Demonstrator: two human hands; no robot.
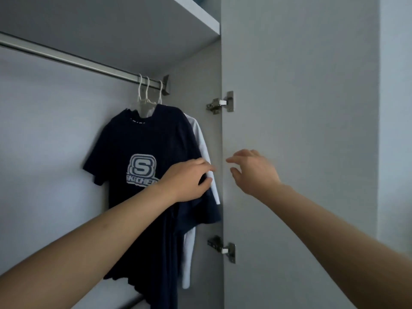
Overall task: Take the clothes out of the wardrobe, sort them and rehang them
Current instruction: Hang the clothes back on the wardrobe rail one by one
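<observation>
I see both hands raised in front of the open wardrobe, held apart from each other. The left hand reaches across the navy T-shirt, its thumb and fingers closing on the fabric at the shirt's right sleeve, where navy meets white; I cannot tell which layer is actually pinched. The right hand hovers in front of the open wardrobe door, fingers spread and loosely bent, holding nothing; I cannot tell whether it touches the door. The navy T-shirt, printed with a pale logo, hangs on a white hanger at the far right end of the metal rail. A white garment hangs directly behind it, nearest the side panel. Three white hanger hooks sit close together on the rail. Two metal hinges join door and side panel: the upper hinge and the lower hinge. A shelf runs above the rail.
</observation>
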